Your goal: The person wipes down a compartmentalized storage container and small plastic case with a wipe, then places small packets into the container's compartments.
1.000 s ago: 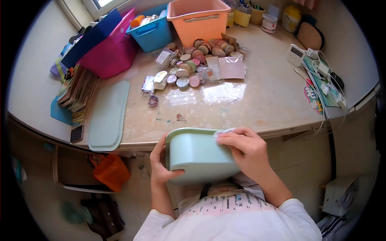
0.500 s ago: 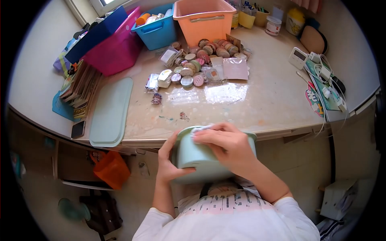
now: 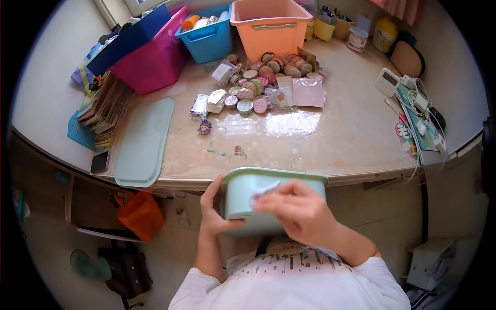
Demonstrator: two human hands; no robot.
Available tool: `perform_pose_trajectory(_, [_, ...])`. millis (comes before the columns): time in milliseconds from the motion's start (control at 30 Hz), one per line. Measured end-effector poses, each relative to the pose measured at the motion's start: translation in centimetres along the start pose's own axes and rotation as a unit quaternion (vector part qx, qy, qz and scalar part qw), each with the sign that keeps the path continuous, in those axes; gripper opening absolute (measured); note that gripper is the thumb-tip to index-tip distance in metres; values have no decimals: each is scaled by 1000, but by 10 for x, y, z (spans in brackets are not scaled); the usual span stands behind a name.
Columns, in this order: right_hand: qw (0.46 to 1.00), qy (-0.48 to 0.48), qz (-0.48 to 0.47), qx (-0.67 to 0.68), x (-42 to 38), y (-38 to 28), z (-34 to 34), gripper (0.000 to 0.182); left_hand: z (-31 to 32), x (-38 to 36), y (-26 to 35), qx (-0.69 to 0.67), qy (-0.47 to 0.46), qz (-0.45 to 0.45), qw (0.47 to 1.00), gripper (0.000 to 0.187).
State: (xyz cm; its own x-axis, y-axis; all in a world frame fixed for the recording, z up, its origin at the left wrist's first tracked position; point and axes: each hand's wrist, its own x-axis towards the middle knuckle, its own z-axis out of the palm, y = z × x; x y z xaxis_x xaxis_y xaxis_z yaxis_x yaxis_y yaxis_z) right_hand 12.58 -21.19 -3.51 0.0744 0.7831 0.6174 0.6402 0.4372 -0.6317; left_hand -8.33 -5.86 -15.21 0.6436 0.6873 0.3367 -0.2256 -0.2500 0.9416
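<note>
A white wad (image 3: 262,193) is pinched in the right grip (image 3: 306,211) over the green bin (image 3: 239,192), whose long side is stretched leftward to the left hand (image 3: 211,218) clasping its end.

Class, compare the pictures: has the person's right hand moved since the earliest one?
Yes. Judged against the desk's front edge, the right hand, pinching a white wad, has moved leftward and nearer the person's body.

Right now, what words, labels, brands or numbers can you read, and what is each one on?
Nothing reads surely enough to quote.
Colourful cut-out, far right: bold characters, partly covered, unclear.
White device: display too small.
Jar with pale lid: label too small.
White shirt: dark printed marks, unreadable.
</note>
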Motion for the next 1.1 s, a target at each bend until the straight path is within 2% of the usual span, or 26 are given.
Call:
perform_pose_trajectory(67, [1000, -13, -20, 9, -3, 3, -2, 33, -6, -3, -3, -19, 15, 27, 999, 121])
perform_pose_trajectory(167, [998, 22, 26, -55, 8, 33, 1, 37, -5, -7, -5, -42, 25, 9, 999, 123])
perform_pose_trajectory(267, [996, 16, 19, -84, 4, 3, -1, 36, -8, -7, -7, -54, 36, 20, 998, 123])
perform_pose_trajectory(333, [999, -10, 9, -49, -4, 0, -10, 35, -12, -10, -6, -60, 41, 35, 997, 122])
perform_pose_trajectory(433, [991, 22, 78, -108, -14, 18, -24, 35, -15, -13, 6, -36, 72, 14, 997, 124])
perform_pose_trajectory(500, [993, 20, 53, -108, -10, 27, -25, 31, -12, -6, 35, 123, 49, 0, 991, 127])
perform_pose_trajectory(533, [992, 8, 58, -112, -6, 21, -24, 30, -5, -1, 55, 123, 50, 2, 991, 127])
perform_pose_trajectory(600, [995, -1, 37, -96, 7, 19, -12, 31, 14, 13, 99, 371, 67, 106, 920, 128])
perform_pose_trajectory(667, [997, -11, 15, -79, 24, 19, 6, 32, 23, 30, 111, 354, 63, 77, 930, 124])
perform_pose_trajectory(733, [999, -27, -18, -7, 38, 23, 28, 35, 28, 42, 100, 358, 4, 43, 933, 118])
perform_pose_trajectory(767, [998, -63, -15, -18, 44, 19, 25, 33, 29, 47, 95, 312, 11, 39, 949, 111])
perform_pose_trajectory(900, [994, -78, -47, 53, 18, 7, 15, 28, 17, 44, 83, 333, 39, 64, 940, 106])
perform_pose_trajectory(933, [994, -80, -46, 54, 16, 14, 9, 28, 17, 45, 84, 333, 39, 62, 940, 106])
perform_pose_trajectory(1000, [998, -39, 24, -38, 15, 34, 1, 32, 18, 44, 90, 335, 20, 71, 939, 108])
perform_pose_trajectory(1033, [998, -38, 42, -25, 17, 42, 0, 35, 18, 44, 91, 334, 17, 69, 940, 108])
perform_pose_trajectory(1100, [998, -38, 26, -50, 15, 19, -4, 35, 17, 47, 91, 332, 15, 73, 940, 110])
